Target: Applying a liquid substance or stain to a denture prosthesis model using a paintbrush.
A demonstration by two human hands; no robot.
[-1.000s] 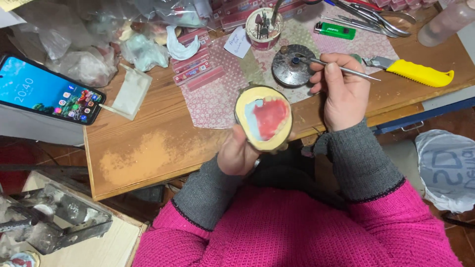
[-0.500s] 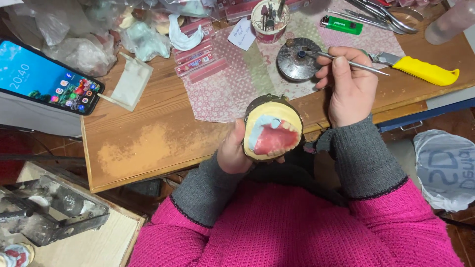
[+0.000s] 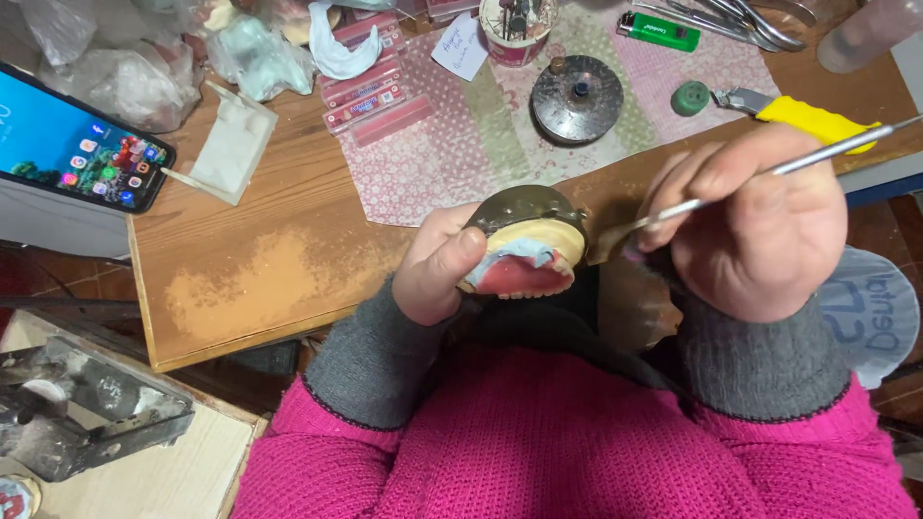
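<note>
Pink wax denture base on a yellowish plaster cast with metal backing [image 3: 524, 255] is clamped in the left hand [image 3: 437, 269] above the lap, largely shaped, while the right hand [image 3: 755, 226], fisted around a slim metal wax spatula [image 3: 760, 178], holds its tip beside the cast's edge for remaining trimming.

This is a small dental workshop. A cluttered wooden bench [image 3: 269, 279] carries pliers [image 3: 740, 19], a burner [image 3: 577, 96] and plaster casts [image 3: 231, 144].
</note>
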